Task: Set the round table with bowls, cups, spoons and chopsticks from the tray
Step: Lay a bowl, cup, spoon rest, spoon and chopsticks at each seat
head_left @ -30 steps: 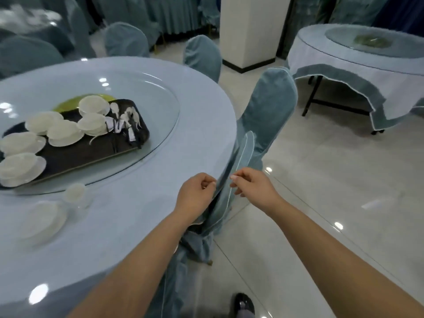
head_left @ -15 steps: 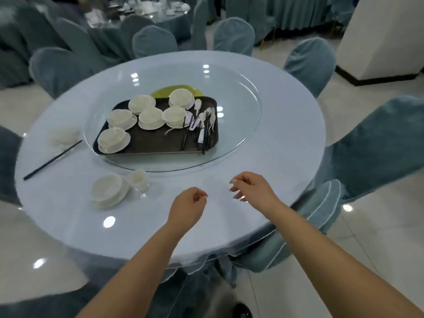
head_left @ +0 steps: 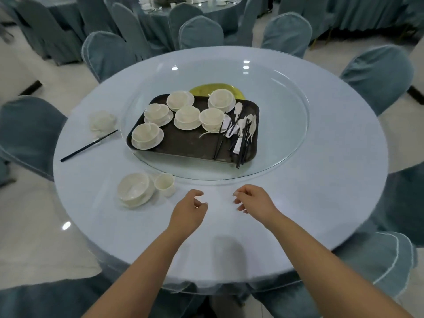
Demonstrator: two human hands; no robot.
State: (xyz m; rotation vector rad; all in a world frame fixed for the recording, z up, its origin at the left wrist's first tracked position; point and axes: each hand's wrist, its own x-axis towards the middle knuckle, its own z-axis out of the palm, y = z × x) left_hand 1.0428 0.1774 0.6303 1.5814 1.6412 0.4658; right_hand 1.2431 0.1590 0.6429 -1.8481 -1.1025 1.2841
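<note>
Pale blue cloth: covering the round table [head_left: 321, 203], with a glass turntable [head_left: 286, 125] sitting at its centre.
Tray: a dark tray [head_left: 188, 145] is lying on the turntable, its near edge running just inside the glass rim.
Tray load, left: five white bowl-and-saucer sets [head_left: 187, 115] are standing in a cluster on the tray's left and far parts.
Tray load, right: white spoons [head_left: 238, 111] and black chopsticks [head_left: 219, 143] are lying mixed together at the tray's right end; the count cannot be told.
Near setting: a white bowl [head_left: 135, 189] on a saucer is sitting on the cloth at near left, with a small white cup [head_left: 165, 184] touching or just beside it on the right.
Far-left setting: a second white bowl [head_left: 102, 122] is sitting on the cloth left of the turntable, blurred; a pair of black chopsticks [head_left: 89, 145] is lying near it, angled toward the table edge.
Left hand: the left hand [head_left: 189, 212] is hovering over the cloth near the cup, fingers loosely curled, holding nothing.
Right hand: the right hand [head_left: 255, 203] is hovering just beside the left, fingers loosely bent with fingertips pointing left, holding nothing.
Yellow item: a yellow-green disc [head_left: 215, 88] is showing behind the tray's far edge.
Surroundings: blue-covered chairs [head_left: 199, 33] are ringing the table.
</note>
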